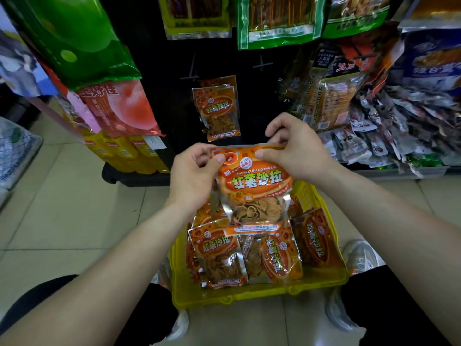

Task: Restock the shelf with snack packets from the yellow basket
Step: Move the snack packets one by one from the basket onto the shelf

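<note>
Because the orange snack packet (pixel 252 186) looks light, crinkly and full of brittle chips, its flat top seal seems the safest hold. Both hands do that: left hand (pixel 194 176) and right hand (pixel 296 148) pinch the upper corners between thumb and curled fingers, above the yellow basket (pixel 249 295), before the hanging packets (pixel 219 111).

So the yellow plastic basket (pixel 249 293) sits on the tiled floor (pixel 74 196) in front of the black peg rack (pixel 164 78), with orange foil snack packets (pixel 274 255) piled in it. The held packet (pixel 254 186) is over its far end, left hand (pixel 192 176) at one top corner, right hand (pixel 299 148) at the other, and the hung packets (pixel 219 113) are on the rack behind.
</note>
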Demonstrator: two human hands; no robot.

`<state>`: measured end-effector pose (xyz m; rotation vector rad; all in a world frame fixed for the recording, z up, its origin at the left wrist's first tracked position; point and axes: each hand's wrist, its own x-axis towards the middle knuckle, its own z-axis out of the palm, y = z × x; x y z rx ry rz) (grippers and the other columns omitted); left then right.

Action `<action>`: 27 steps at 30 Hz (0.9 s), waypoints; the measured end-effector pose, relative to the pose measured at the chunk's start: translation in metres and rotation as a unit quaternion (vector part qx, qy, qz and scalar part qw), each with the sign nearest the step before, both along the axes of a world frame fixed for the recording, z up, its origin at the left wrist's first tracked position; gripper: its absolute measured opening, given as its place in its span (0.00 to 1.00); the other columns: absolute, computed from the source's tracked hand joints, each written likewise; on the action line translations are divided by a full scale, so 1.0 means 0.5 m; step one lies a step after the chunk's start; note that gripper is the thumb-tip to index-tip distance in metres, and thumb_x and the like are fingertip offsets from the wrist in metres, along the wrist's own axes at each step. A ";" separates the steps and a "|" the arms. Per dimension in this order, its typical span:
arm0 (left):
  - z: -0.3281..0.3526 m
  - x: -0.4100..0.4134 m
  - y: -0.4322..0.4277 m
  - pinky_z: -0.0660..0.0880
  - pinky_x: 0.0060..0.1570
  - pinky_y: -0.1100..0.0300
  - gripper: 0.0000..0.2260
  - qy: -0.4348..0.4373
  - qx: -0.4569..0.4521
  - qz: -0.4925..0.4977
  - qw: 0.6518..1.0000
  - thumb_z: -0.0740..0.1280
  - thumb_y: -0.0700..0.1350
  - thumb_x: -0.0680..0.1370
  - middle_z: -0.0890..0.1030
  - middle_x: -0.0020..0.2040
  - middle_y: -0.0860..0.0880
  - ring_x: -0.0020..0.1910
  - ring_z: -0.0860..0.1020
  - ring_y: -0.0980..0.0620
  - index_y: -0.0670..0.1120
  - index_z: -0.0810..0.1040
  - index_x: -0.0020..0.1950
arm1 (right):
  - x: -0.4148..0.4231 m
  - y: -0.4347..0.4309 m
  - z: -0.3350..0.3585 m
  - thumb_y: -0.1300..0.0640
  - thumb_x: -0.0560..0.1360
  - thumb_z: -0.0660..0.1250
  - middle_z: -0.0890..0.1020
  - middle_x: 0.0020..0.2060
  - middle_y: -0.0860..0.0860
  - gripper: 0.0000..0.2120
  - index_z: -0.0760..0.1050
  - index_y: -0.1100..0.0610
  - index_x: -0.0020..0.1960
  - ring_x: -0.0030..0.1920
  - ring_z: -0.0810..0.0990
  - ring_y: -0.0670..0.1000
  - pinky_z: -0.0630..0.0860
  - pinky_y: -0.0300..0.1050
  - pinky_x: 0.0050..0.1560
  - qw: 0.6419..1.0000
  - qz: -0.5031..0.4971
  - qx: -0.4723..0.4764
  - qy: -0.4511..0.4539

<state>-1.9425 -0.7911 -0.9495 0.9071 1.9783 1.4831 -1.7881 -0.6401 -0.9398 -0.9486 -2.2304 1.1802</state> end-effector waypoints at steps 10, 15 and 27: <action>0.001 0.001 0.006 0.82 0.40 0.59 0.04 -0.013 -0.025 0.011 1.000 0.65 0.46 0.82 0.86 0.46 0.53 0.46 0.85 0.56 0.54 0.79 0.52 | -0.004 0.018 -0.016 0.53 0.77 0.72 0.85 0.43 0.44 0.01 0.82 0.48 0.47 0.43 0.84 0.43 0.79 0.39 0.41 0.997 0.075 -0.009 -0.029; -0.006 -0.005 0.008 0.83 0.42 0.59 0.04 0.004 -0.045 0.027 0.999 0.64 0.47 0.82 0.85 0.49 0.52 0.47 0.85 0.55 0.51 0.78 0.55 | -0.001 0.032 -0.020 0.56 0.77 0.71 0.86 0.43 0.47 0.05 0.84 0.53 0.52 0.44 0.85 0.45 0.83 0.46 0.47 0.995 0.087 -0.018 -0.040; -0.014 -0.014 0.011 0.83 0.42 0.55 0.06 0.006 -0.075 0.033 0.997 0.64 0.49 0.82 0.86 0.46 0.51 0.44 0.86 0.55 0.50 0.79 0.53 | -0.008 0.032 -0.022 0.55 0.77 0.71 0.86 0.39 0.45 0.02 0.83 0.50 0.48 0.40 0.86 0.44 0.83 0.45 0.45 0.996 0.071 -0.036 -0.036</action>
